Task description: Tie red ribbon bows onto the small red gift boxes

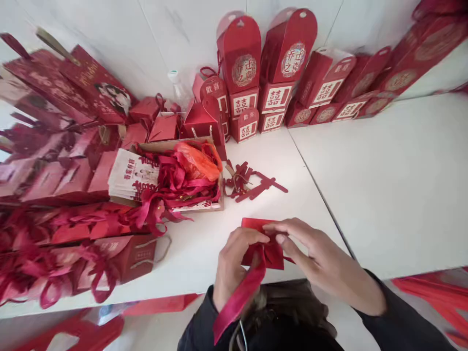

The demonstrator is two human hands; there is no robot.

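Observation:
A small red gift box (pixel 276 261) sits near the front edge of the white table, directly before me. Both hands are at its top. A wide red ribbon (pixel 239 300) runs from the box past my left hand (pixel 232 258) and hangs down toward my lap. The left fingers are curled and closed on this ribbon. My right hand (pixel 314 248) reaches in from the other side, thumb and forefinger bent over the lid at the ribbon. A short ribbon end shows under the right thumb. What exactly the right fingertips pinch is partly hidden.
Left of the box, a cardboard carton (pixel 219 202) holds red ribbons, an orange plastic bag (pixel 199 161) and printed cards (pixel 133 175). Red strips (pixel 252 183) lie behind the box. Stacked red gift boxes (pixel 243 63) line the wall. Many ribboned boxes (pixel 120 256) fill the left side.

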